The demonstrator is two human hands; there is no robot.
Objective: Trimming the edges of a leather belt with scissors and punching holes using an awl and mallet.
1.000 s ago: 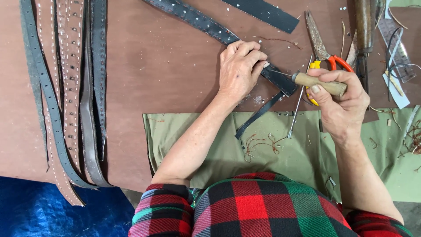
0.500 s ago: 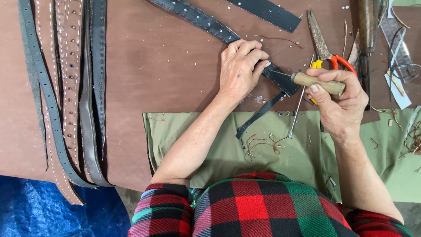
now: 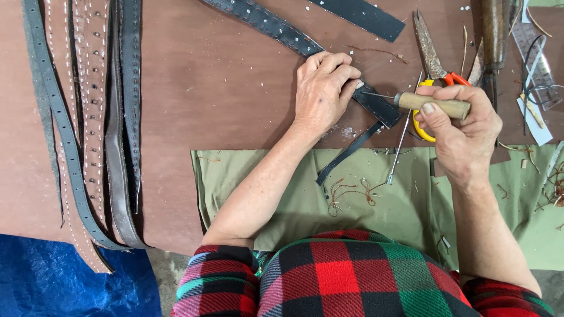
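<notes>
no packages, signs or screens show. the nearest thing to a label is a small pale blue-white paper slip [image 3: 536,122] at the far right edge of the brown table [image 3: 223,88], long and narrow, lying tilted; any marks on it are too small to tell.

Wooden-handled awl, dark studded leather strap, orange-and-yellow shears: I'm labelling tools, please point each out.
Wooden-handled awl [image 3: 437,105], head view, on the handle.
Dark studded leather strap [image 3: 264,20], head view, upper stretch.
Orange-and-yellow shears [image 3: 429,50], head view, on the blades.
</notes>
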